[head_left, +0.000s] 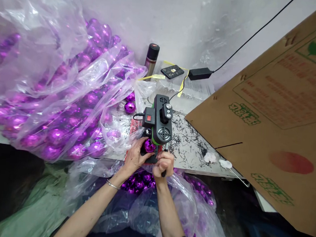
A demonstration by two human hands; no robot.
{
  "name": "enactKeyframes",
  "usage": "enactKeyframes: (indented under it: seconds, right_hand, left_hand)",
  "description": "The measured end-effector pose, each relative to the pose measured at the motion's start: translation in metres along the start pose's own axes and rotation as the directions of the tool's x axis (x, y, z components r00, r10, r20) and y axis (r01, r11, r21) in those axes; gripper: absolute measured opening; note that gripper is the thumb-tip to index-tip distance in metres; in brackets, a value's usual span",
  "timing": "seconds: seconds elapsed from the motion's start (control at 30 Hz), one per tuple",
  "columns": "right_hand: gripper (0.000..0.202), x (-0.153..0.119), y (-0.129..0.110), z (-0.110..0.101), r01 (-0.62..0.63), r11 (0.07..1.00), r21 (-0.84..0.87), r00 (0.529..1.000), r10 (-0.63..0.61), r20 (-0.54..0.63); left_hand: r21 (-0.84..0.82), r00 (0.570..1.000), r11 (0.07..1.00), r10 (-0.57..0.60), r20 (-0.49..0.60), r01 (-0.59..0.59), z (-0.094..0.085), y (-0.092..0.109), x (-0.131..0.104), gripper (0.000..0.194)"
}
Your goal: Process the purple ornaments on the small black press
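A shiny purple ball ornament (149, 145) sits at the front of a small black machine (163, 115) with a red switch and round vents. My left hand (136, 155) is closed on the ball, thumb and fingers at its left and lower sides. Just right of it, my right hand (164, 164) is wrapped round a dark handle (164, 173) that joins a metal rod leading up to the machine. The machine's head hides part of the ball's top.
A large clear plastic bag (74, 101) of purple balls fills the left. Short black bits (189, 139) litter the white table. A cardboard box (278, 117) stands right. Behind are a spray can (152, 56), a black phone-like slab (172, 72) and a power adapter (200, 74). Another bag of balls (139, 182) hangs below.
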State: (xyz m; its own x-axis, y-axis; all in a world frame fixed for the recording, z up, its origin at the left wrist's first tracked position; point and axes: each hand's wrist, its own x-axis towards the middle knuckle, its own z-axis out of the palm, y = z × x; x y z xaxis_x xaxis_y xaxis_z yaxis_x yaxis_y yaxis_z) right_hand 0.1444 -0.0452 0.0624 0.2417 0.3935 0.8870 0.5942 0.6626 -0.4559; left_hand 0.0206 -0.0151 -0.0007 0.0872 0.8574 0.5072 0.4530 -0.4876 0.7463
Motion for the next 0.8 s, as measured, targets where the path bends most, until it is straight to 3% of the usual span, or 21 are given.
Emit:
enactKeyframes:
  seconds: [0.13,0.37,0.47,0.6,0.7,0.8]
  right_hand:
    - [0.04,0.009,-0.006,-0.004,-0.009,1.0,0.019,1.0,0.009,0.006]
    - [0.042,0.065,-0.041,-0.008,-0.174,0.983,0.054,0.985,0.174,0.019]
    - [0.042,0.074,-0.046,-0.008,-0.185,0.982,0.042,0.983,0.184,0.014]
    - [0.04,0.065,-0.044,-0.008,-0.193,0.981,0.007,0.981,0.193,0.03]
    - [0.039,0.058,-0.042,-0.009,-0.194,0.981,0.006,0.98,0.194,0.041]
    - [0.039,0.056,-0.042,-0.009,-0.198,0.98,0.002,0.979,0.197,0.05]
  left_hand:
    - [0.017,1.0,1.0,-0.005,-0.005,0.005,0.0,0.0,-0.001,0.06]
    - [0.006,0.996,0.997,-0.081,0.042,0.081,-0.002,-0.002,0.005,0.063]
    - [-0.007,0.998,0.998,-0.068,0.01,0.068,-0.01,0.002,0.001,0.062]
    - [0.019,0.996,0.996,0.086,0.014,-0.086,-0.032,0.009,-0.03,0.068]
    - [0.004,0.954,0.967,0.25,0.168,-0.254,-0.051,0.011,-0.068,0.074]
    - [0.023,0.899,0.947,0.295,0.323,-0.319,-0.064,0.011,-0.098,0.078]
